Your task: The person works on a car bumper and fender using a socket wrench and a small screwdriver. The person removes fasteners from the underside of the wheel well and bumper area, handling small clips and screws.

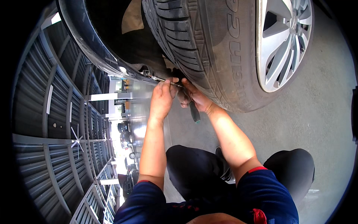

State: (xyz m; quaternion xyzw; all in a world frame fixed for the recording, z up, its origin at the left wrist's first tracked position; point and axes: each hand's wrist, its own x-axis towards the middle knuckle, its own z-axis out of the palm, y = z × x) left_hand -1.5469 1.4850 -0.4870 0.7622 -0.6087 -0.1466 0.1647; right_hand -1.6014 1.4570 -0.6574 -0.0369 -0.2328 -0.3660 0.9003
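My left hand [162,96] pinches a thin metal shaft [159,79] between thumb and fingers. The shaft's far end reaches a fitting [145,72] at the lower edge of a dark car's wheel arch; whether it is seated there is hard to see. Close beside it, my right hand [197,98] is closed around the neck of a hand tool, apparently a ratchet, whose dark grip [194,111] with a green end hangs below the fingers. The shaft and this tool appear to meet between both hands, partly covered by fingers. Right above my right hand is the tyre [223,56].
A silver multi-spoke wheel [291,36] fills the tyre at upper right. The glossy dark body panel [103,53] curves along the left. My bent knees [193,168] are below, over a grey concrete floor [316,117]. Parked cars [130,154] stand far off at left.
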